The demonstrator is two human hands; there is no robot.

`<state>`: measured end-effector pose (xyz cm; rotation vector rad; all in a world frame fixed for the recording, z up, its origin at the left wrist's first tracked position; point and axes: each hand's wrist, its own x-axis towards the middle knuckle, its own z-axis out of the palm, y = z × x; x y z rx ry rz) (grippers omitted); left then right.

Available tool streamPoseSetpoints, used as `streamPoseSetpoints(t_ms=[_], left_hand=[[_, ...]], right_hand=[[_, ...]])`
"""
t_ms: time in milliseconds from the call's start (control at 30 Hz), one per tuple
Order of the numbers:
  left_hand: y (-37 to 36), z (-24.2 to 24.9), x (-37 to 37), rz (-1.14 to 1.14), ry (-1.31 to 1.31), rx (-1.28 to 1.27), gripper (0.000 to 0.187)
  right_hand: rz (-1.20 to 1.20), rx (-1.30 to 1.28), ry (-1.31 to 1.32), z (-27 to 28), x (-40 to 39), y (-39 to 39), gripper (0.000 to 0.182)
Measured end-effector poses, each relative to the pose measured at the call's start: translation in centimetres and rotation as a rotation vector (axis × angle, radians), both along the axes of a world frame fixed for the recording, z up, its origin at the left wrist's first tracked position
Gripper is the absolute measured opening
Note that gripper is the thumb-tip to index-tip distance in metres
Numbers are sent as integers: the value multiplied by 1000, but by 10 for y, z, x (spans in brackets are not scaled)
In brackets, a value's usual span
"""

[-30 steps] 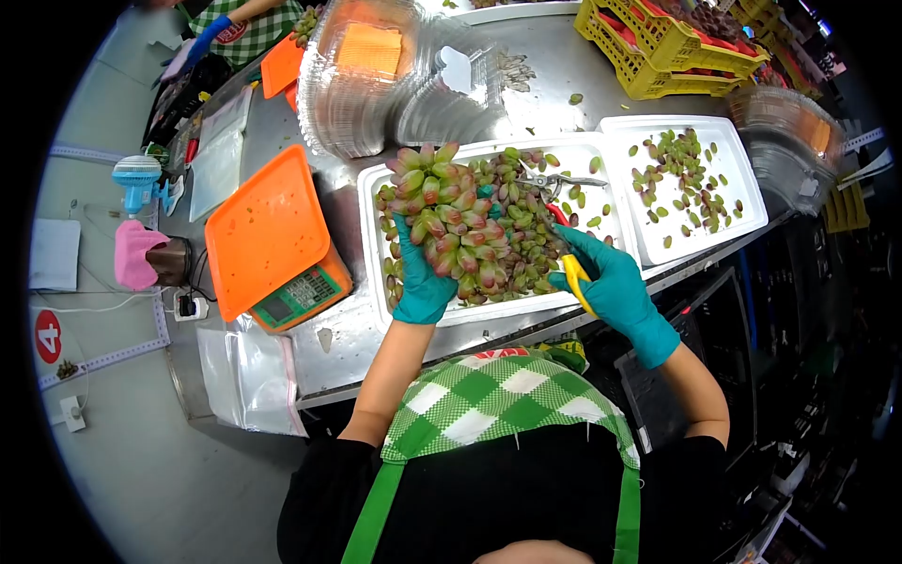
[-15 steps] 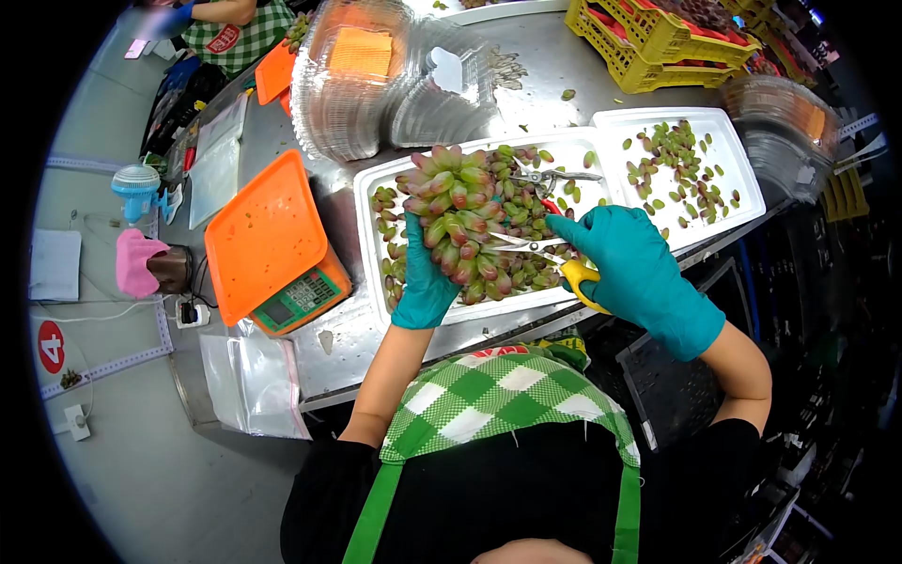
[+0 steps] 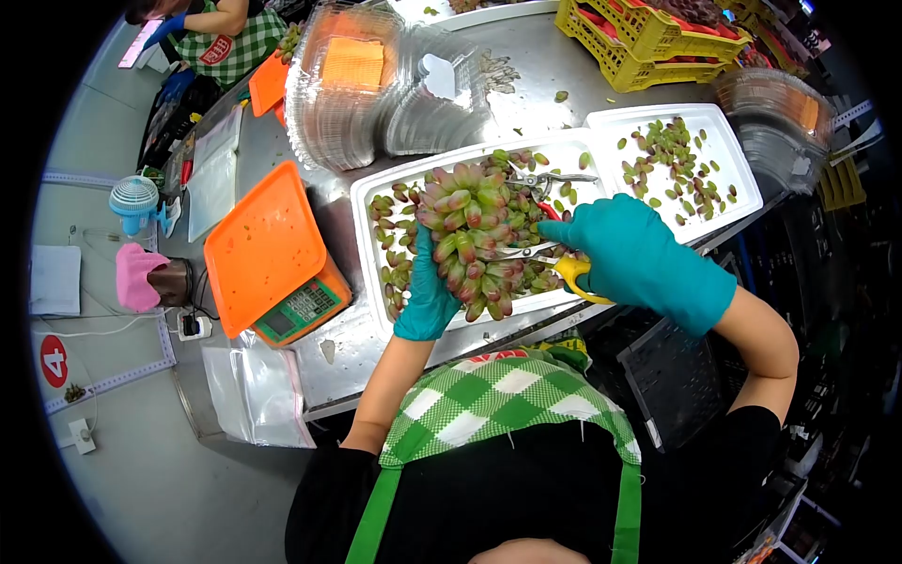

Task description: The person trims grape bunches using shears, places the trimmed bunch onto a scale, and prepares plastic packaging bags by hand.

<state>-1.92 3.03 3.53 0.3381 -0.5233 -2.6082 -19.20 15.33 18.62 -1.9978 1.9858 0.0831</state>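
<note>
My left hand (image 3: 429,296), in a teal glove, is closed on a bunch of red-green grapes (image 3: 470,226) and holds it up over a white foam tray (image 3: 369,246). The bunch hides part of that hand's fingers. In my gloved right hand (image 3: 628,252) is a pair of scissors (image 3: 575,273) with yellow handles; the blades point left and reach the right side of the bunch. Loose grapes (image 3: 392,221) lie in the tray beneath. Metal snips (image 3: 554,179) with a red handle rest at the tray's far right part.
A second foam tray (image 3: 747,183) with loose grapes adjoins on the right. An orange scale (image 3: 268,249) stands left, with plastic bags (image 3: 249,390) before it. Clear clamshell containers (image 3: 334,103) and yellow crates (image 3: 648,42) stand behind. A co-worker's gloved hand (image 3: 167,30) holds a phone.
The grape bunch has turned in my left hand and sits slightly lower and farther right. My right hand has shifted a little right with the scissors. The co-worker's phone has come into clearer view.
</note>
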Motion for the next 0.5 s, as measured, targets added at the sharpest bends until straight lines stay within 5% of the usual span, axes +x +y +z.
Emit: streamPoseSetpoints(t_ms=[167,267,500], left_hand=[[6,8,0,-74,-8,64,61],[9,9,0,-56,-33,80,63],[12,4,-3,1,-108,28,62]], right_hand=[[-205,361,-401,-3,-8,-9,49],[-214,319,-455,-13,-6,-5,51],[11,26,-9,-21,5,0,45]])
